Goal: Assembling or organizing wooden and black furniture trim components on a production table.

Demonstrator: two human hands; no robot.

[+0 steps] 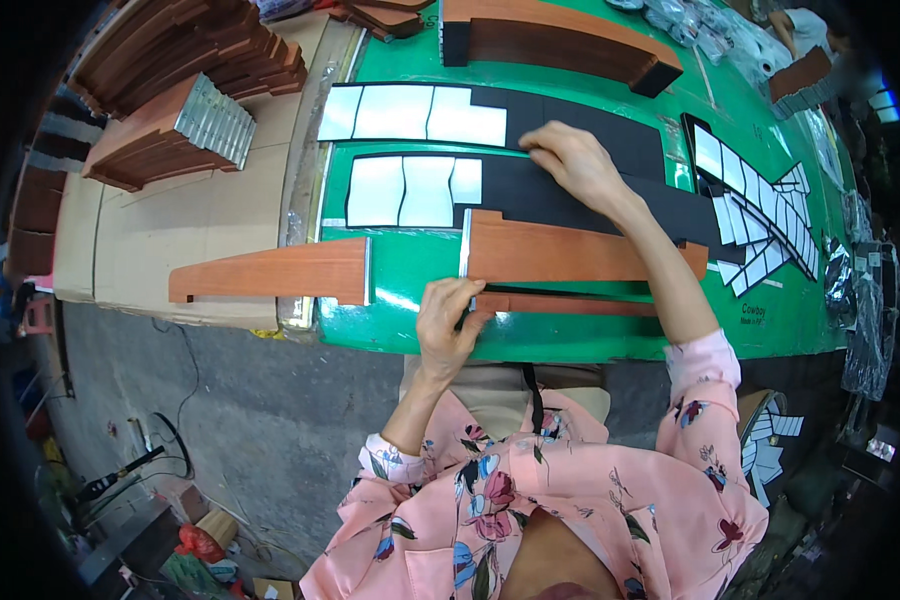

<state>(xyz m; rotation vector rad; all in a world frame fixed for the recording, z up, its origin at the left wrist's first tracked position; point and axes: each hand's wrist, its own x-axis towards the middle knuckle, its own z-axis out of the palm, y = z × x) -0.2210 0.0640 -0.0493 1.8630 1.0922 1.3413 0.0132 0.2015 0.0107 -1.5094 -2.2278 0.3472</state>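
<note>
My left hand (447,322) pinches the left end of a reddish-brown wooden panel (560,250), which lies near the table's front edge. A narrow wooden strip (570,304) runs just below that panel, its end by the same fingers. My right hand (578,168) is closed, fingertips together, over two black sheets with white patches: an upper sheet (467,117) and a lower sheet (427,190). What its fingers hold, if anything, is too small to make out. Left of my left hand lies a second tapered wooden panel (280,272) with a pale strip along its right end.
Stacked wooden pieces (185,55) and a row of panels (170,135) stand on cardboard (140,240) at left. A curved wooden block (560,45) sits at the back of the green table (400,330). Loose black-and-white strips (760,215) pile up at right, beside clear plastic wrapping (870,320).
</note>
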